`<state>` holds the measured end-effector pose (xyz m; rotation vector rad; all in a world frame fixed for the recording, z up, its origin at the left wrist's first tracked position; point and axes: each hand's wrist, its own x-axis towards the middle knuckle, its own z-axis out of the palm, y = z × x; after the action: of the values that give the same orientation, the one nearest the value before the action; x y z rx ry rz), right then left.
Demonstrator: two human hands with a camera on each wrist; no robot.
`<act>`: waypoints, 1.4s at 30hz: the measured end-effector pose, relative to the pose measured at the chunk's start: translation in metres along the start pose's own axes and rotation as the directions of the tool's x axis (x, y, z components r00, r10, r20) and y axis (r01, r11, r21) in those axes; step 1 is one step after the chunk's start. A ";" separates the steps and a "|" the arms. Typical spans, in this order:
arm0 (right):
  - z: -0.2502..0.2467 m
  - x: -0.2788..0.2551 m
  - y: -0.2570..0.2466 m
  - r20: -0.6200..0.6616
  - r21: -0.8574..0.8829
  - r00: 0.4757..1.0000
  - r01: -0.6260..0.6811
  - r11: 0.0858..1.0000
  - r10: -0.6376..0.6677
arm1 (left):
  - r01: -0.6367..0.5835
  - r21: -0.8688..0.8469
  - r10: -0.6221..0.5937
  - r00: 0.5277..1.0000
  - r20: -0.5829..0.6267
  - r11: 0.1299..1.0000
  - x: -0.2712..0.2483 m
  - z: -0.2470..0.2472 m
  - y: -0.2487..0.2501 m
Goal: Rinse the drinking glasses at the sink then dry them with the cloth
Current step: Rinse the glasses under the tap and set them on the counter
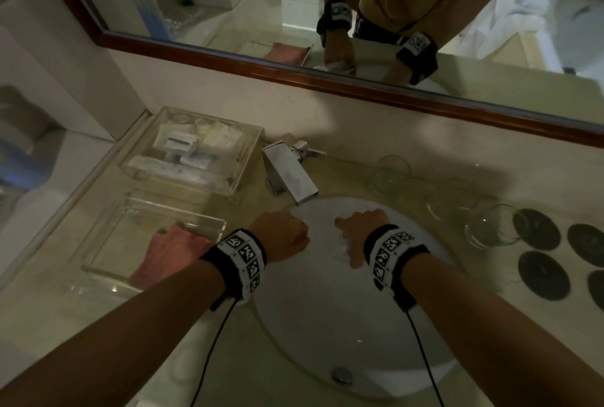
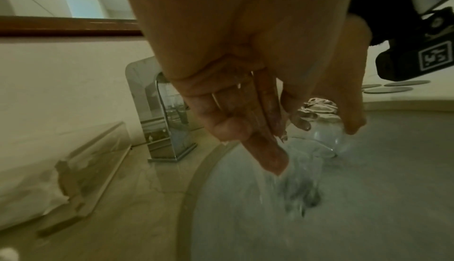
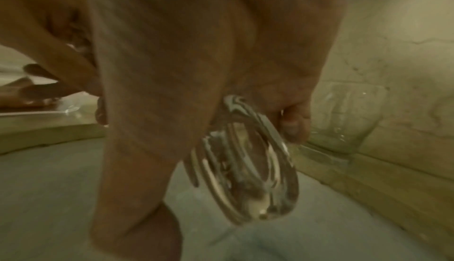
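My right hand [image 1: 359, 230] grips a clear drinking glass [image 3: 245, 168] tilted over the white sink basin [image 1: 327, 325], just below the chrome faucet [image 1: 291, 174]. Its thumb lies on one side of the glass and its fingers [image 3: 294, 121] on the other. My left hand [image 1: 284, 236] hangs beside the glass [image 2: 319, 129] with wet fingers [image 2: 265, 148] pointing straight down, and water runs off them into the basin. Three more glasses [image 1: 390, 174] [image 1: 454, 200] [image 1: 490, 227] stand on the counter to the right. A pink cloth [image 1: 170, 253] lies in a clear tray [image 1: 130, 210] at the left.
A clear box of toiletries [image 1: 192, 151] stands behind the tray. Several dark round coasters [image 1: 536, 228] lie at the right edge of the counter. A wood-framed mirror [image 1: 327, 73] runs along the wall. The drain [image 1: 342, 375] sits near the basin's front.
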<state>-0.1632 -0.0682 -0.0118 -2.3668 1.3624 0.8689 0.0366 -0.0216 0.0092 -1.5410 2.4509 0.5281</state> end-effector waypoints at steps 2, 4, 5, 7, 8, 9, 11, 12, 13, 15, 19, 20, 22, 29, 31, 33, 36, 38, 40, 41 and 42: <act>0.003 -0.002 0.004 -0.022 0.020 0.999 -0.034 0.999 0.034 | -0.013 0.009 0.013 1.000 -0.010 1.000 -0.001 -0.001 0.003; 0.003 -0.008 0.006 -0.018 0.022 0.999 -0.040 0.999 0.040 | -0.026 0.037 0.027 0.999 -0.024 0.999 -0.001 -0.005 0.007; 0.004 -0.010 0.008 -0.009 0.028 0.999 -0.038 0.999 0.039 | -0.030 0.052 0.032 0.999 -0.028 0.998 0.000 -0.008 0.008; 0.006 -0.013 0.012 -0.026 0.101 0.998 -0.057 0.993 0.060 | -0.032 0.092 0.036 0.999 -0.040 0.995 0.002 -0.014 0.013; 0.004 -0.015 0.014 -0.052 0.120 0.996 -0.061 0.991 0.068 | -0.034 0.119 0.041 0.998 -0.053 0.992 0.003 -0.018 0.015; 0.002 -0.018 0.016 -0.067 0.134 0.995 -0.061 0.989 0.071 | -0.040 0.139 0.050 0.997 -0.065 0.990 0.004 -0.022 0.018; 0.001 -0.022 0.021 -0.096 0.185 0.992 -0.067 0.981 0.086 | -0.048 0.158 0.062 0.994 -0.087 0.986 0.006 -0.029 0.025; 0.001 -0.024 0.024 -0.125 0.228 0.987 -0.075 0.971 0.105 | -0.049 0.164 0.067 0.992 -0.109 0.985 0.007 -0.032 0.028; 0.000 -0.026 0.026 -0.148 0.294 0.980 -0.085 0.952 0.133 | -0.052 0.162 0.075 0.988 -0.136 0.985 0.008 -0.035 0.030; -0.001 -0.031 0.032 -0.175 0.448 0.966 -0.096 0.889 0.192 | -0.058 0.126 0.078 0.983 -0.167 0.990 0.010 -0.043 0.035; -0.002 -0.041 0.042 -0.210 0.617 0.944 -0.075 0.783 0.255 | -0.048 0.084 0.070 0.957 -0.280 0.995 0.017 -0.058 0.044; -0.001 -0.043 0.043 -0.224 0.626 0.937 -0.073 0.776 0.269 | -0.050 0.100 0.080 0.943 -0.324 0.994 0.021 -0.062 0.045; 0.001 -0.046 0.046 -0.247 0.630 0.926 -0.071 0.773 0.286 | -0.089 0.164 0.148 0.910 -0.388 0.982 0.033 -0.070 0.048; 0.004 -0.054 0.059 -0.290 0.662 0.899 -0.059 0.747 0.329 | 0.065 0.464 -0.003 0.991 -0.133 0.884 0.086 -0.082 0.032; 0.002 -0.058 0.063 -0.295 0.681 0.896 -0.046 0.731 0.331 | 0.084 0.470 -0.050 0.995 -0.085 0.879 0.093 -0.077 0.026; 0.002 -0.059 0.066 -0.297 0.685 0.894 -0.045 0.728 0.335 | 0.093 0.429 -0.066 0.995 -0.077 0.898 0.097 -0.076 0.024; 0.001 -0.062 0.072 -0.327 0.689 0.887 -0.012 0.724 0.326 | 0.100 0.413 -0.071 0.994 -0.086 0.905 0.099 -0.080 0.025; 0.002 -0.064 0.076 -0.345 0.698 0.880 0.008 0.716 0.326 | 0.108 0.420 -0.079 0.993 -0.084 0.901 0.095 -0.083 0.028; 0.003 -0.066 0.079 -0.344 0.733 0.876 0.026 0.680 0.338 | 0.103 0.427 -0.072 0.994 -0.088 0.898 0.090 -0.086 0.030; 0.004 -0.068 0.080 -0.345 0.749 0.874 0.037 0.661 0.342 | 0.101 0.435 -0.069 0.994 -0.089 0.895 0.087 -0.087 0.031; 0.005 -0.070 0.081 -0.347 0.764 0.873 0.050 0.643 0.344 | 0.100 0.450 -0.068 0.994 -0.086 0.887 0.084 -0.089 0.032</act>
<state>-0.2606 -0.0594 0.0323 -1.8129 1.6749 -0.3033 -0.0277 -0.1142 0.0672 -1.4684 2.3146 -0.1172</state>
